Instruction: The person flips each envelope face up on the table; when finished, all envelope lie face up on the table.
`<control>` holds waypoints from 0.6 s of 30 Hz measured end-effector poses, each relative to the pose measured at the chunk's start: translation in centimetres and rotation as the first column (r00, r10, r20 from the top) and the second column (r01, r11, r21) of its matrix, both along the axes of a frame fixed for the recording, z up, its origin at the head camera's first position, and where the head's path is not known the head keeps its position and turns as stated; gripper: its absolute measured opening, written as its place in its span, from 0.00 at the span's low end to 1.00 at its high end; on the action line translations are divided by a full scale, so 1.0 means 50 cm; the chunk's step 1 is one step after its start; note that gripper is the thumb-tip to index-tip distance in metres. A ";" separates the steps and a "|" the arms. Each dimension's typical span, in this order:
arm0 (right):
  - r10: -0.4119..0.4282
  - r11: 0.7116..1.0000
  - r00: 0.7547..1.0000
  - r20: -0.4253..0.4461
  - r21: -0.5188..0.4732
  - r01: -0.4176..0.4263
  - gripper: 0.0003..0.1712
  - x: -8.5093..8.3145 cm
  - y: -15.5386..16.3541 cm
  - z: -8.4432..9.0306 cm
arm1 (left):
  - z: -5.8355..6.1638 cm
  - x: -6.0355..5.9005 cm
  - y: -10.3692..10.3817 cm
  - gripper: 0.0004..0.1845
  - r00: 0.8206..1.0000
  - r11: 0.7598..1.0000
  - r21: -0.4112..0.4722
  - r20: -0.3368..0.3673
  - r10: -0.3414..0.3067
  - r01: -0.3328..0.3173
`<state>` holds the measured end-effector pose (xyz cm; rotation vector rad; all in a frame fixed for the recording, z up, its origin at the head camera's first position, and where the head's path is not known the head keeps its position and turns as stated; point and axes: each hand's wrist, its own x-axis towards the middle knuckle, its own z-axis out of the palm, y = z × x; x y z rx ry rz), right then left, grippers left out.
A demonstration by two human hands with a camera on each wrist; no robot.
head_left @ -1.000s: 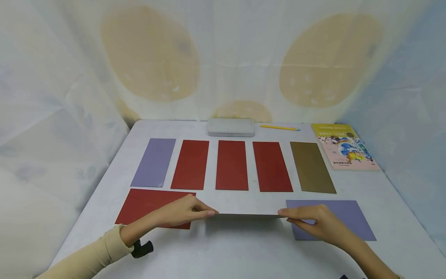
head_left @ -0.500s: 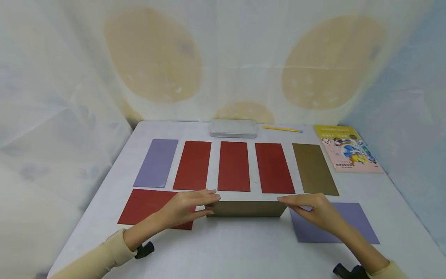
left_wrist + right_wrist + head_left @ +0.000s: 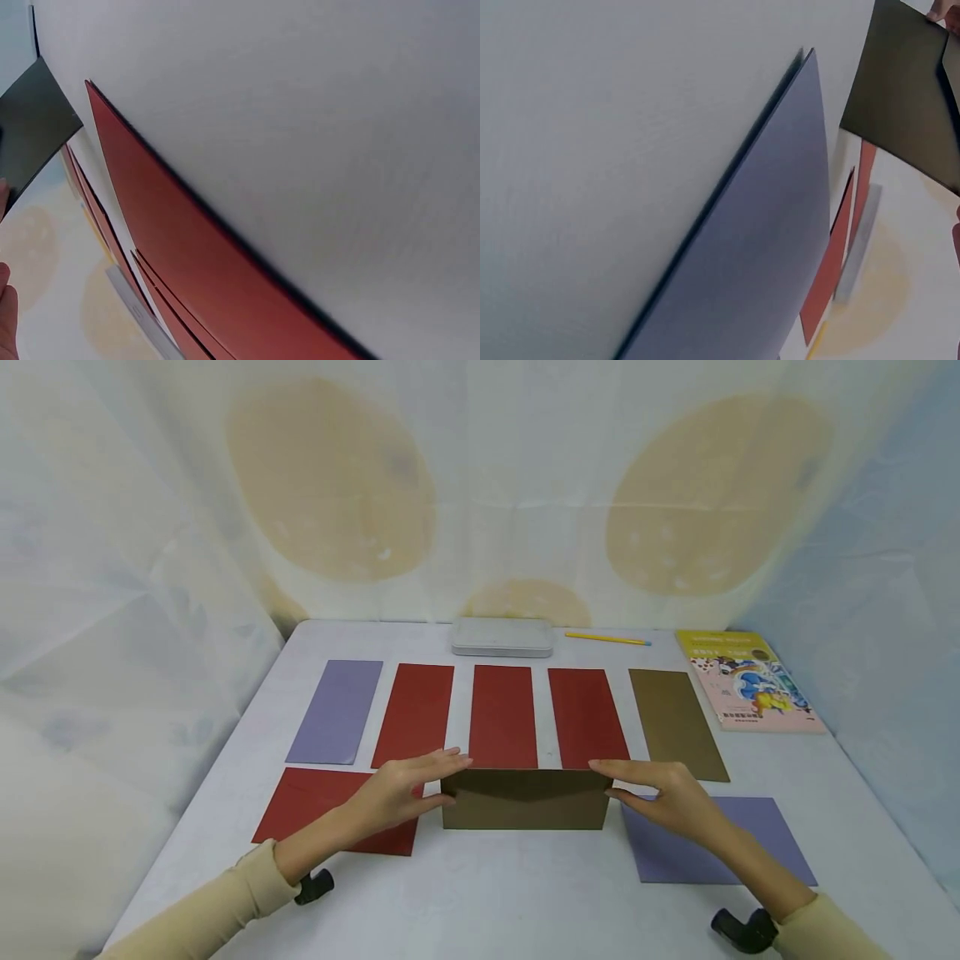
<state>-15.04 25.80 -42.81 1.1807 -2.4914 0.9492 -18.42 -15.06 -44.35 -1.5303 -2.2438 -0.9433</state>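
Observation:
An olive-brown envelope [image 3: 525, 806] stands on its long edge at the middle of the table, with a flap-like outline on its near face. My left hand [image 3: 386, 802] pinches its left upper corner, fingers over the top and thumb at the side. At the opposite corner my right hand [image 3: 675, 793] pinches it with index finger and thumb. In the right wrist view, the envelope [image 3: 900, 90] shows a darker line below a lighter flap. Under my left wrist lies a red flat piece [image 3: 300, 797]; a purple one [image 3: 735, 843] lies under the right.
Behind stand out a purple piece [image 3: 333, 710], three red pieces [image 3: 412, 710] and a brown piece [image 3: 671, 722] in a row. A grey case [image 3: 502, 637], a pencil [image 3: 607, 638] and a booklet [image 3: 750, 685] lie along the far edge.
The envelope has tilted up from nearly edge-on to upright, so its brown face now shows. Both hands have risen with its top edge.

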 end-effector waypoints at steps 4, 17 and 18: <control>0.009 1.000 1.000 0.016 0.005 -0.009 0.43 -0.009 0.000 -0.011 | -0.004 -0.007 -0.003 0.39 1.000 1.000 -0.011 0.009 0.007 -0.007; -0.006 0.998 1.000 0.028 0.064 0.004 0.41 -0.003 -0.009 -0.027 | -0.027 -0.008 -0.007 0.36 0.996 0.996 -0.068 0.068 0.058 -0.053; -0.009 0.997 0.999 0.034 0.071 0.006 0.40 -0.002 -0.009 -0.028 | -0.029 -0.007 -0.007 0.36 0.995 0.995 -0.078 0.080 0.060 -0.054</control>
